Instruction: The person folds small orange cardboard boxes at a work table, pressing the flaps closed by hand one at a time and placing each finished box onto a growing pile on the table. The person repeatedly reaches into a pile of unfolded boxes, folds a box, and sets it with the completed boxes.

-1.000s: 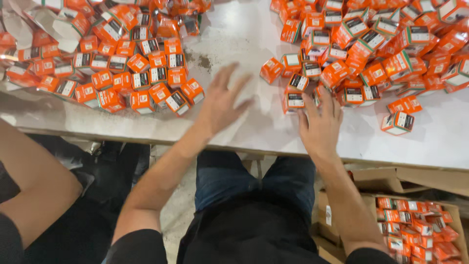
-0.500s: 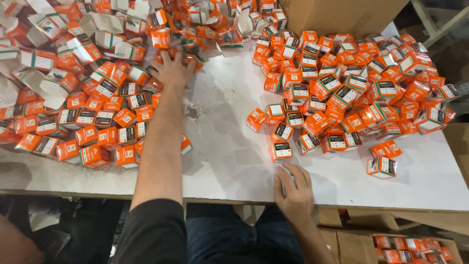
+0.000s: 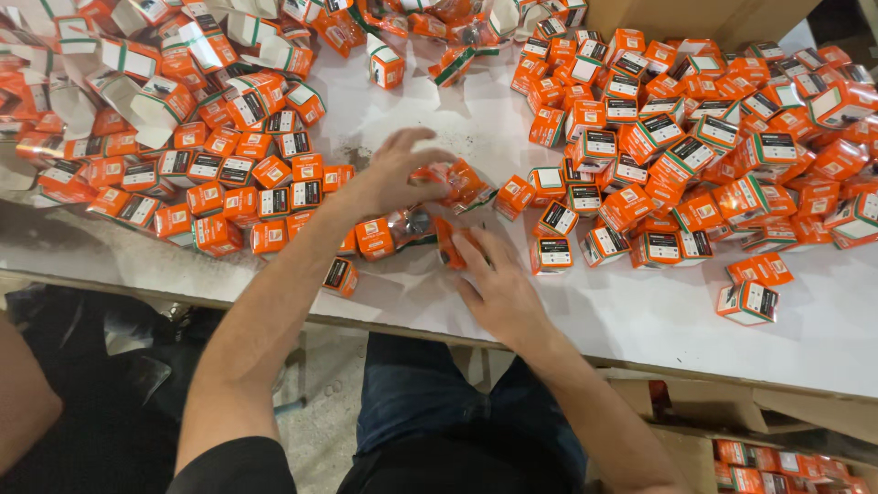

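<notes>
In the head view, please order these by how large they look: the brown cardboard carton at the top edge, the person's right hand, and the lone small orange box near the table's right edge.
1. Brown cardboard carton, though cropped.
2. Right hand, nearer the camera.
3. Small orange box.

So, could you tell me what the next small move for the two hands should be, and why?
Probably bring the right hand up to steady the small orange box that the left hand holds above the white table. The two hands lie close together, and the right rests on another orange box just below it.
</notes>
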### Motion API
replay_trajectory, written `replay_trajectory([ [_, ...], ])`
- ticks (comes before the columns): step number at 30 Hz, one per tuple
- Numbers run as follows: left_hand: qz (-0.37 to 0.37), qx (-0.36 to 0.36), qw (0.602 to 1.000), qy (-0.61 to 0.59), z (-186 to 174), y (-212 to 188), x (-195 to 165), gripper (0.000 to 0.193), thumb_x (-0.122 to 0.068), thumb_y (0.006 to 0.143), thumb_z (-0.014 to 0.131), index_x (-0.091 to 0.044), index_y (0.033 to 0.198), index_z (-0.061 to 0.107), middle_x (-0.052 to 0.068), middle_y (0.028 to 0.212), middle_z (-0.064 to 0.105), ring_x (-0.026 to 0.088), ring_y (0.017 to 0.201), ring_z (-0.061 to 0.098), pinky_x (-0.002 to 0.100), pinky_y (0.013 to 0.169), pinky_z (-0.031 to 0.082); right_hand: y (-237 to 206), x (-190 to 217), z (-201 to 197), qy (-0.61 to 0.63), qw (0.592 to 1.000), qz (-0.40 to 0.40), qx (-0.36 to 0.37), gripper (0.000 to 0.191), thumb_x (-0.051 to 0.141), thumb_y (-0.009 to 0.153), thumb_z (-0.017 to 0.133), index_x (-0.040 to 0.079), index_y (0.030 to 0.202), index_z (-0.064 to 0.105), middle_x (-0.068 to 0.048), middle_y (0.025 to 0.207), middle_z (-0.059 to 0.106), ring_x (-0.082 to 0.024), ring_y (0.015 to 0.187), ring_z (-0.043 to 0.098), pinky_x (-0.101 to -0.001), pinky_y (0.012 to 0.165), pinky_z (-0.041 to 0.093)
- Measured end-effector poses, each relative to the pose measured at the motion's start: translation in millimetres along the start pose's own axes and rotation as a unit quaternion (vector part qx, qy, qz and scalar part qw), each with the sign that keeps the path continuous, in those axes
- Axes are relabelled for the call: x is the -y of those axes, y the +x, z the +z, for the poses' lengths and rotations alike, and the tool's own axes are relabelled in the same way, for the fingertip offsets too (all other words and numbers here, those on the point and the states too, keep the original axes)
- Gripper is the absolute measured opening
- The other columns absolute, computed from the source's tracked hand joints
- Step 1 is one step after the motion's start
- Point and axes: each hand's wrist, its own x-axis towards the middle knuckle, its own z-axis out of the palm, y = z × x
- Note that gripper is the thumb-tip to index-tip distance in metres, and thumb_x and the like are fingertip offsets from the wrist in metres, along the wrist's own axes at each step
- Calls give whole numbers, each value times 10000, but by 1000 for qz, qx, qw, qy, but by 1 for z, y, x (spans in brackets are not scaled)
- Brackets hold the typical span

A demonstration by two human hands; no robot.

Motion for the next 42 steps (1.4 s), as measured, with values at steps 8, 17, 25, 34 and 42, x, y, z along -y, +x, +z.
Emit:
replay_trajectory([
  [8, -235, -336, 865, 288, -118, -56, 68, 441, -331, 902, 885, -75, 1202, 686, 148, 1166, 638, 367, 1146, 610, 506, 934, 504, 9, 9, 13, -126, 974, 96, 160, 589, 464, 832, 718, 129, 1306, 618, -127, 1178, 604, -322, 1154, 537, -511, 945, 398],
  [17, -29, -282, 951, 120, -95, -38, 55, 273, -51, 903, 726, -29, 1174, 706, 162, 1084, 707, 355, 1008, 684, 448, 898, 548, -57, -11, 18, 36, 999, 5, -26, 350, 86, 948, 616, 1, 1287, 604, -137, 1148, 686, -280, 1051, 656, -382, 932, 512],
  [25, 312, 14, 928, 203, -14, -70, -125, 153, -186, 790, 611, -146, 905, 705, 42, 1062, 628, 272, 1251, 543, 459, 1100, 414, -66, -19, -25, 166, 903, 395, -36, 318, 80, 1018, 598, -9, 1295, 725, -276, 837, 668, -422, 776, 616, -479, 701, 498],
  [34, 282, -58, 946, 149, 22, -83, -151, 169, -184, 756, 666, -118, 910, 688, 99, 1328, 572, 314, 1325, 477, 518, 1108, 396, -53, -9, -12, 42, 980, 179, -80, 384, 53, 825, 733, 28, 1194, 633, -207, 1053, 701, -446, 959, 668, -485, 774, 538],
  [42, 166, -197, 948, 187, 64, -123, -143, 287, -174, 768, 740, -62, 1031, 713, 122, 1337, 581, 329, 1311, 520, 529, 1073, 456, -60, -10, -18, 77, 978, 176, -86, 208, 51, 917, 677, 63, 1121, 640, -206, 961, 703, -414, 879, 690, -471, 742, 552],
])
